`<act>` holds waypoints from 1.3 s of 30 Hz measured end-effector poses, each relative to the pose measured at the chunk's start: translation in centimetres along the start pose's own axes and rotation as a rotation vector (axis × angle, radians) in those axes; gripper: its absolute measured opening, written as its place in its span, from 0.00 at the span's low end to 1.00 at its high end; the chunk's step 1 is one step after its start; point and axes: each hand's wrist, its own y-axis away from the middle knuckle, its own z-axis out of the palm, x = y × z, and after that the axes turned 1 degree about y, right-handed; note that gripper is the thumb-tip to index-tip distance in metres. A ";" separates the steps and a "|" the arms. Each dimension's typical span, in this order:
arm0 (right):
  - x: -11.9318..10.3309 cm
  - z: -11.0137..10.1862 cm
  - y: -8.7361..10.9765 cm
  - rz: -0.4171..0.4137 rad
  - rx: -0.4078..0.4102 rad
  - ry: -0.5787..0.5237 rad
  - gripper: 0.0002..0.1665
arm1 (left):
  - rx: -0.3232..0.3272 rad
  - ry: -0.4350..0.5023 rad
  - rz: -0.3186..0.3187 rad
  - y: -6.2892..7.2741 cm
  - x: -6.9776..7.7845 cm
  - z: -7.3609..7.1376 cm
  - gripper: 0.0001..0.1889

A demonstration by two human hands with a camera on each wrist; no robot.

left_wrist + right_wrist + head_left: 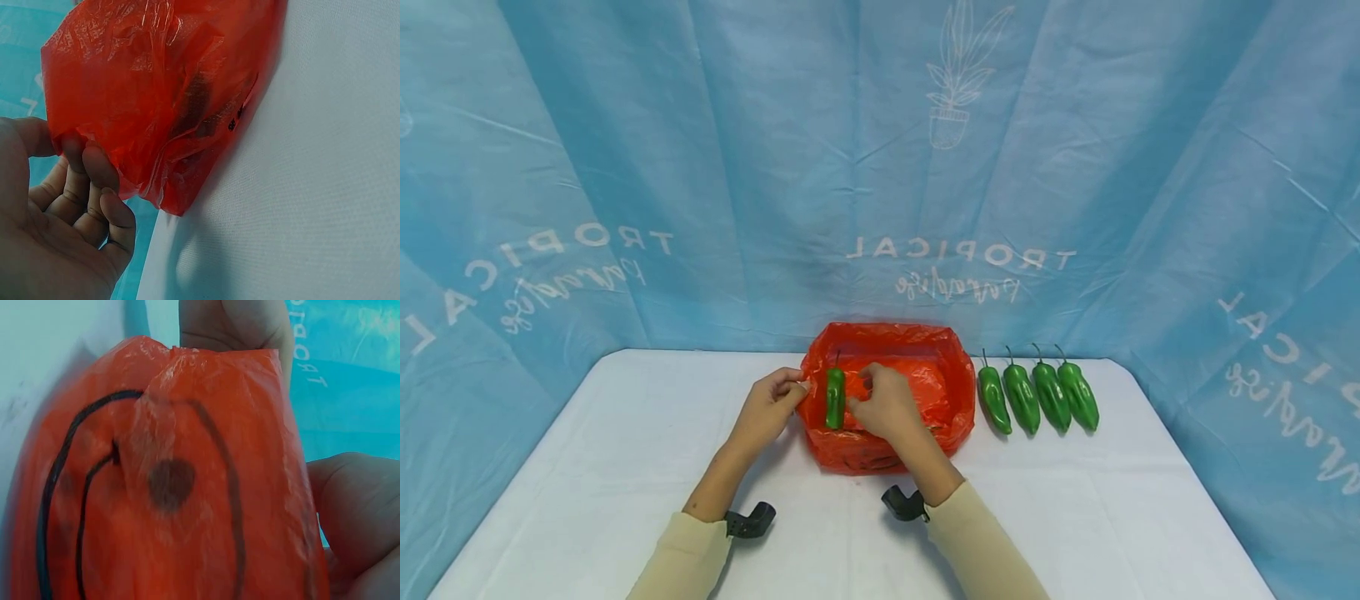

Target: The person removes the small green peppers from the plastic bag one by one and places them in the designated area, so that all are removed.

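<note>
A red plastic bag [961, 375] sits wide-mouthed on the table. At its left edge my left hand [769, 408] pinches the rim between thumb and index finger; the left wrist view shows the thin film of the bag [112, 81] between them. My right hand [887, 404] is over the bag's mouth, thumb and fingers spread apart. Just left of its thumb is a green chili pepper [835, 398], stem up, within the bag's opening. In the right wrist view, the bag's wall [169, 537], with black printed lines, hides most of that hand.
Several green peppers [1037, 392] lie side by side in a row to the right of the bag, stems toward the back. A white cloth [625, 467] covers the table. Blue printed curtain [775, 167] hangs behind and at both sides.
</note>
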 end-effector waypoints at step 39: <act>0.4 4.3 -1.4 0.130 -0.019 0.042 0.20 | -0.021 -0.007 0.023 1.5 3.7 -0.2 0.12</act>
